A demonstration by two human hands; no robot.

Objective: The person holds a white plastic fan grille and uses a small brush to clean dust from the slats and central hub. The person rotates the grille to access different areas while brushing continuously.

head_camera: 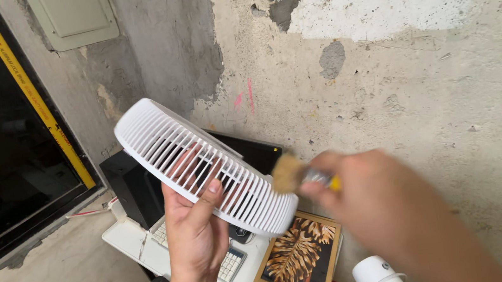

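The left hand (195, 231) is gripping the white fan grille (203, 166) at mid-frame, tilted above the worktop (132, 238). The right hand (366, 197), blurred, is closing around a small brush (288, 173) touching the grille's lower rim. Dusting seems underway; the next stroke calls for working the bristles between slats.

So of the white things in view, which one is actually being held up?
The round slatted fan grille, gripped at its lower edge by the left hand. The white keyboard lies flat on the desk, and the white cylinder stands untouched at the bottom edge.
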